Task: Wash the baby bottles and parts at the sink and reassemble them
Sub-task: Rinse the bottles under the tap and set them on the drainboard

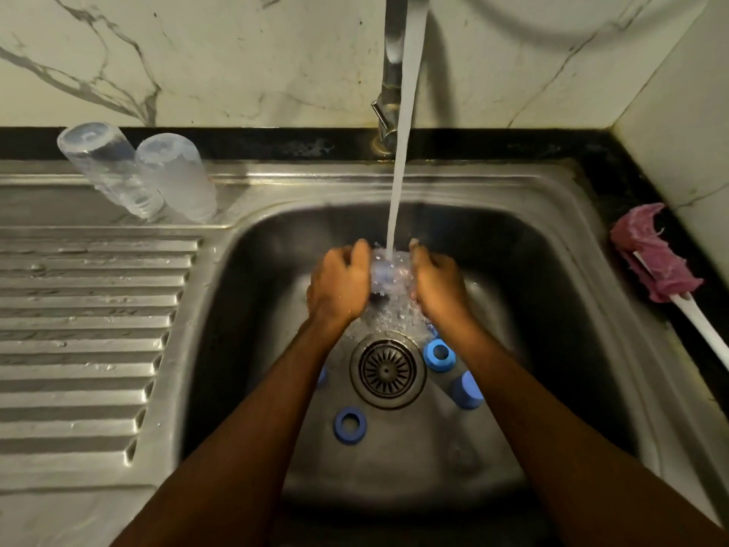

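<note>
Fingers (361,250) of left hand (339,286) and right hand (436,286) curl round a clear part (388,270) under the stream (406,112), over the sink (532,270). Seemingly done — two bottles (114,171) upended on the drainer (79,309); left — blue rings (438,354), then reassembly.

One clear part (388,270) sits between the left grip (339,284) and right grip (436,284). Two bottles (104,167) (175,179) stand far left of them. Nearer lie two rings (438,355) (349,425), one blue cap (467,390) and one half-hidden blue bit (322,377). One brush (655,266) lies far right.
</note>
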Action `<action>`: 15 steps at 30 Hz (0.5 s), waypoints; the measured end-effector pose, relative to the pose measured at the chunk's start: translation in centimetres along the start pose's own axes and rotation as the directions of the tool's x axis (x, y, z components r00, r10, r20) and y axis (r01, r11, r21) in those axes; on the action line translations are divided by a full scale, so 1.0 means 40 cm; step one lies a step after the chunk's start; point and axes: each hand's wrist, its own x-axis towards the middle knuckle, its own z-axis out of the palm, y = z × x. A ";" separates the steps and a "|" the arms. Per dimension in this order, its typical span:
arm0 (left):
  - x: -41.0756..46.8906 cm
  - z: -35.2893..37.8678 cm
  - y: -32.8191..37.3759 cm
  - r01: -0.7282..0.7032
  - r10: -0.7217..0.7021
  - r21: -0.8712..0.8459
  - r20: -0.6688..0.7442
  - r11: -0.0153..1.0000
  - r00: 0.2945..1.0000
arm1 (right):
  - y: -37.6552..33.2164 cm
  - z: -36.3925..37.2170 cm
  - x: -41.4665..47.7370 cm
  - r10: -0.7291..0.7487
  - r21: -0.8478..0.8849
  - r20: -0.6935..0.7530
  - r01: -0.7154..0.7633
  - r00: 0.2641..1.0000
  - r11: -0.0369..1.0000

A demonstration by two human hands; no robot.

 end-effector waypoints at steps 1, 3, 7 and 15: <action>-0.001 0.005 0.011 0.192 -0.177 -0.190 0.095 0.963 0.980 | 0.006 0.005 -0.007 -0.193 -0.104 -0.096 0.183 0.976 0.978; -0.007 0.001 0.033 0.512 -0.385 -0.432 0.352 0.742 0.853 | 0.011 0.012 -0.021 -0.441 -0.239 -0.116 0.406 0.890 0.882; 0.002 -0.006 -0.008 0.326 -0.289 -0.171 0.210 0.930 0.934 | -0.009 0.011 -0.018 -0.028 -0.067 -0.022 0.027 0.999 0.997; 0.022 -0.010 -0.025 0.340 -0.332 -0.173 0.069 0.925 0.941 | -0.020 0.025 -0.037 -0.237 -0.206 -0.030 0.226 0.971 0.952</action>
